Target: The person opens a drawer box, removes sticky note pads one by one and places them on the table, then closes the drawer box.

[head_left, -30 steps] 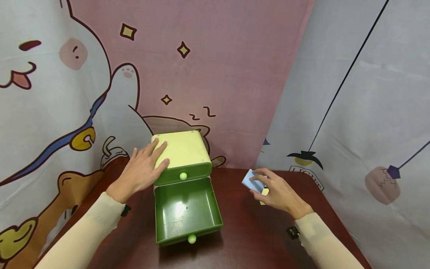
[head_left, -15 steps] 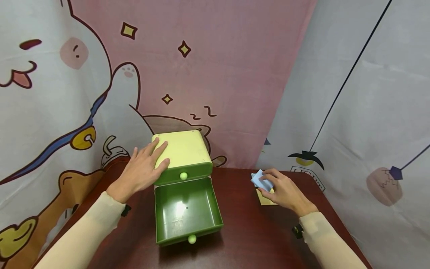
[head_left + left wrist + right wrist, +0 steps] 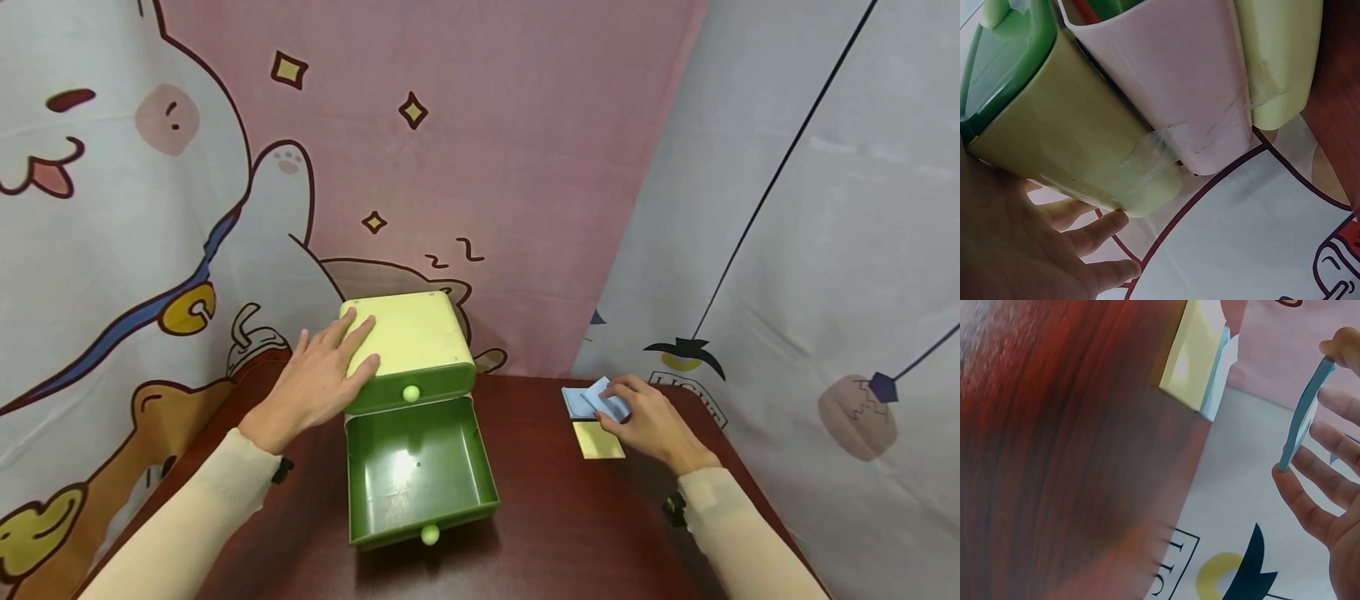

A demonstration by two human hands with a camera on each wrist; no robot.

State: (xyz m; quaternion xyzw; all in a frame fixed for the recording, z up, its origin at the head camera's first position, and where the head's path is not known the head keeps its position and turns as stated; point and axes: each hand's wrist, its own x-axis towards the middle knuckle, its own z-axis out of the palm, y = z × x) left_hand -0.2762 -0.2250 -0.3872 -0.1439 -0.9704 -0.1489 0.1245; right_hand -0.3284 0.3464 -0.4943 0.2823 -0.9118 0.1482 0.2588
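My left hand (image 3: 318, 379) rests on the pale yellow top of a small drawer cabinet (image 3: 412, 333), fingers spread. In the left wrist view its fingers lie along the cabinet's yellow upper tier (image 3: 1079, 131). The green lower drawer (image 3: 420, 467) is pulled out, with nothing seen inside; the green upper drawer (image 3: 442, 382) is closed. On the right, my right hand (image 3: 652, 421) pinches a light blue sticky note pad (image 3: 606, 400) between thumb and fingers, above the table. Under and beside it lie another blue pad (image 3: 576, 402) and a yellow sticky note pad (image 3: 598, 440).
Everything stands on a dark red-brown wooden table (image 3: 540, 517). A printed cloth (image 3: 525, 167) with cartoon figures hangs behind and at both sides. The left wrist view shows a pink tier (image 3: 1179, 81) of the cabinet, with clear tape across the tiers.
My right hand has moved right with the blue pad, uncovering the yellow pad and the other blue pad on the table. My left hand and the cabinet have stayed put.
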